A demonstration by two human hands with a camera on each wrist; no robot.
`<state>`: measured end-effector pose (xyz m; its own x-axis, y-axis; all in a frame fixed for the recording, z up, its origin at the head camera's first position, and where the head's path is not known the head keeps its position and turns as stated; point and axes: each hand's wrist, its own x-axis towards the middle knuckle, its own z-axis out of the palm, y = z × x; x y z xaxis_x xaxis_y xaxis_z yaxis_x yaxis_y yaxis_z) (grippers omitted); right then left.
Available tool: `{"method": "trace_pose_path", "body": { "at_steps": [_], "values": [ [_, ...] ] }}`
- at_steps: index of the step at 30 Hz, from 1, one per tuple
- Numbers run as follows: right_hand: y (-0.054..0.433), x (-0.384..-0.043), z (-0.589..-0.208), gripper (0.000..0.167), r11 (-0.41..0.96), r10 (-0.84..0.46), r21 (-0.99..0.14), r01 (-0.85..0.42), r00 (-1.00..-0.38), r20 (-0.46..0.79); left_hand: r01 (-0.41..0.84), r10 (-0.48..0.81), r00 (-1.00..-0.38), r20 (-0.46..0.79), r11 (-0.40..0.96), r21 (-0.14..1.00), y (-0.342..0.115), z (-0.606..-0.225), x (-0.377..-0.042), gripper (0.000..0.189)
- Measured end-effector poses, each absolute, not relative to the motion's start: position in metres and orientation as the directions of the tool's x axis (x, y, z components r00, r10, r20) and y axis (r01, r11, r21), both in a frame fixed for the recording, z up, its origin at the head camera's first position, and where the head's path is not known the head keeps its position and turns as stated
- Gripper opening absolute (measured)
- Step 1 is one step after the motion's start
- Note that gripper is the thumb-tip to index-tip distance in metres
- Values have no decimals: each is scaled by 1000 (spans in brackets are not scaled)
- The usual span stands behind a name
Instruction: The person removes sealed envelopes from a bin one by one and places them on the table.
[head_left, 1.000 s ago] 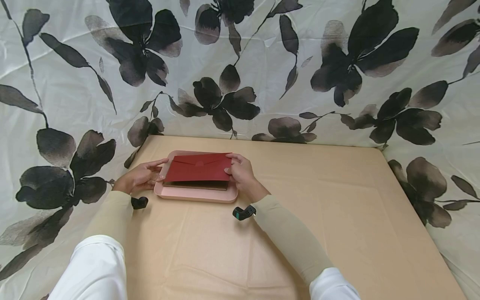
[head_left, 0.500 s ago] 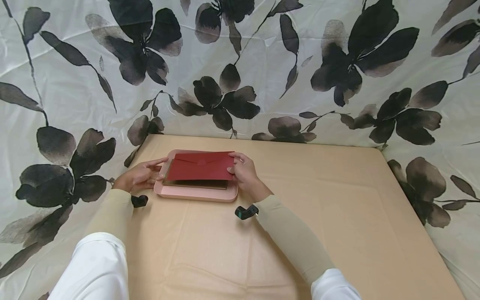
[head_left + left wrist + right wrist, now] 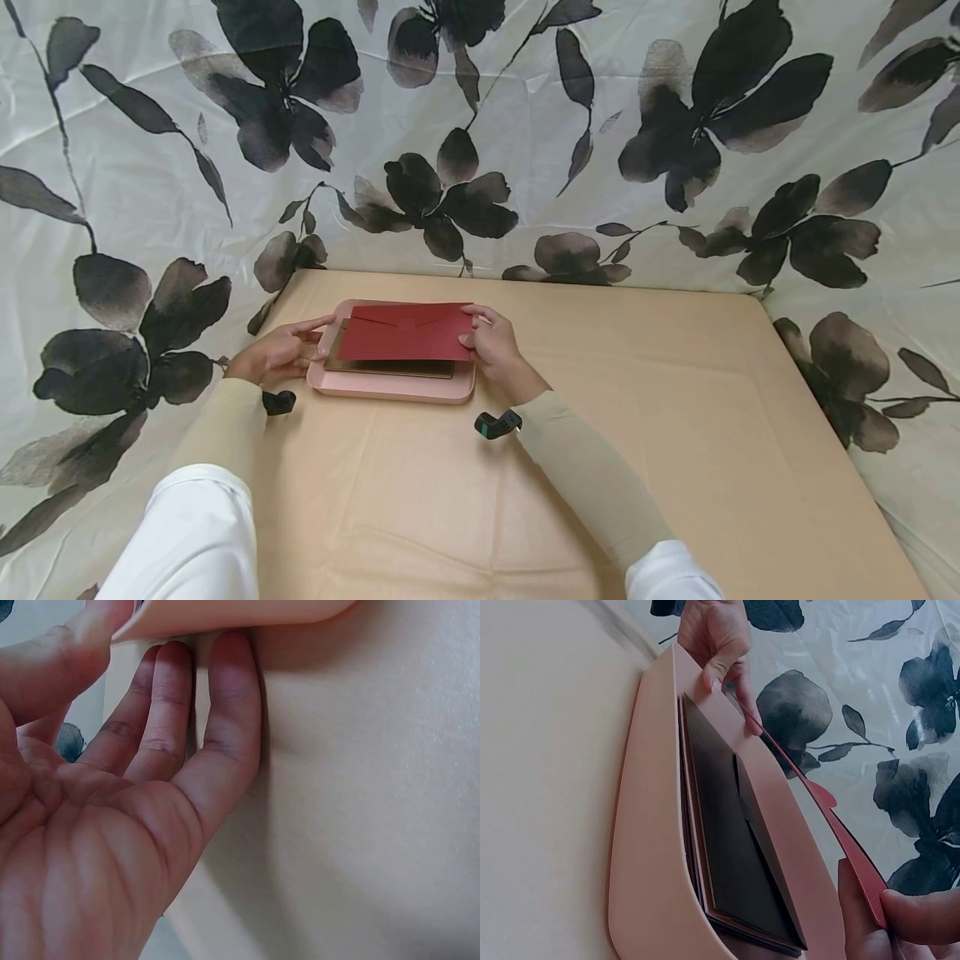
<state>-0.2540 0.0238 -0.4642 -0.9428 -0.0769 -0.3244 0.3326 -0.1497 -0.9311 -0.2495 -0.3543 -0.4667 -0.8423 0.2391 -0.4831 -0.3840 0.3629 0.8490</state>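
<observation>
A red envelope (image 3: pixel 408 332) is pinched at its right end between the thumb and fingers of my right hand (image 3: pixel 495 350). In the right wrist view it stands tilted and lifted above a pink tray (image 3: pixel 649 825). Inside the tray lies a stack of envelopes, a dark brown envelope (image 3: pixel 731 817) on top. My left hand (image 3: pixel 273 354) holds the tray's left end, the thumb at the rim and the other fingers against the outside. The left wrist view shows those fingers (image 3: pixel 232 697) just under the tray's edge.
The tray stands near the back left of a table with a tan cover (image 3: pixel 637 417). A white cloth with dark flowers (image 3: pixel 525 125) hangs behind the table and along its sides. A black wrist device (image 3: pixel 497 425) sits on the right forearm, another (image 3: pixel 278 403) on the left.
My right hand has moved slightly to the right, sliding the red envelope with it, so more of the brown envelope beneath shows at the left. The left hand and tray stay in place.
</observation>
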Motion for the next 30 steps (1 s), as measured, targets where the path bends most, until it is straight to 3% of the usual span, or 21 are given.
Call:
{"method": "trace_pose_path", "body": {
  "at_steps": [30],
  "values": [
    [39,-258,-468,60,-184,-75,-918,352,-936,-344,-361,243,-848,-471,386,849,-355,-470,-251,84]
  ]
}}
